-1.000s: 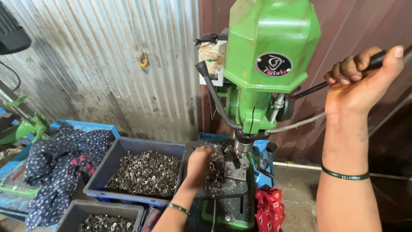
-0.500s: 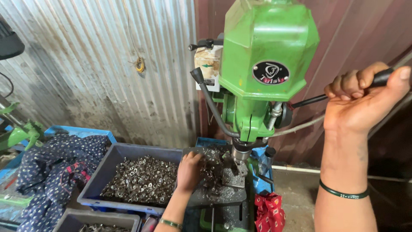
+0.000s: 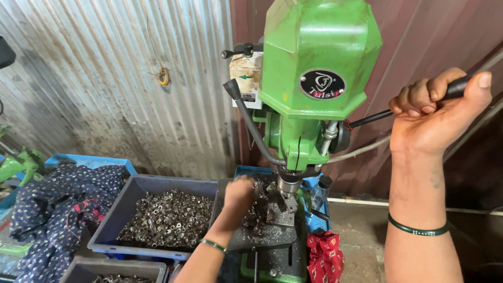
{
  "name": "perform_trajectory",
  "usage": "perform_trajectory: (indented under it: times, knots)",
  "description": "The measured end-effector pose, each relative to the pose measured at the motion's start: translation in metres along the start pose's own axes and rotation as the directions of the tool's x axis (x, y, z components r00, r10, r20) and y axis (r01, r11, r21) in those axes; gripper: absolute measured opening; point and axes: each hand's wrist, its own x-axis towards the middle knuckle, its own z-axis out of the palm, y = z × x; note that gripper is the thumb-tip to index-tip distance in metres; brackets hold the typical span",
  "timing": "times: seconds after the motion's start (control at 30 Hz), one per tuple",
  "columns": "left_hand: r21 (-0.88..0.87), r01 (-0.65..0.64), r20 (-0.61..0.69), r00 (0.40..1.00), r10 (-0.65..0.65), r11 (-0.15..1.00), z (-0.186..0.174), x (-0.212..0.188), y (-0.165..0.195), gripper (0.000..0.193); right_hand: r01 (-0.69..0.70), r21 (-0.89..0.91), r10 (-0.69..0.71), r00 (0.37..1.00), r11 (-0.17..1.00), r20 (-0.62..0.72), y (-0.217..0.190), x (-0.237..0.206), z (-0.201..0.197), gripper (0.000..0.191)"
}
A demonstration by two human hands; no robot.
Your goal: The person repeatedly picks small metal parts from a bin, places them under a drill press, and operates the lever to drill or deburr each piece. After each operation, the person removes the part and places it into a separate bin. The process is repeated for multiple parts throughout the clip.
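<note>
You're facing a corrugated metal wall [image 3: 105, 78], grey and stained, with a wire loop [image 3: 163, 77] hanging on it. A reddish-brown ribbed panel [image 3: 419, 47] is running off to the right. Bare concrete floor [image 3: 361, 236] is showing below, daylight falling evenly.

- A dark blue patterned cloth [image 3: 50, 207] is lying crumpled over a blue crate at the left.
- A red patterned cloth [image 3: 326, 257] is sitting on the floor.
- Corrugated metal sheeting [image 3: 105, 78] is standing behind, with a small wire coil [image 3: 163, 77] hanging on it.
</note>
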Motion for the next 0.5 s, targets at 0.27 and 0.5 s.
perform_trajectory:
  times: [0.27,0.5]
  knots:
    - [-0.772,0.055,-0.265,0.878,-0.399,0.633,-0.017,-0.054,0.04,0.021,-0.01,0.044,0.011,1.0,0.999,-0.02,-0.001,-0.001,-0.005,0.065]
    - [-0.862,0.181,-0.082,0.872,-0.483,0.473,-0.012,-0.067,0.08,0.017,-0.023,0.04,0.024,1.0,0.999,-0.008,-0.003,0.0,-0.006,0.065]
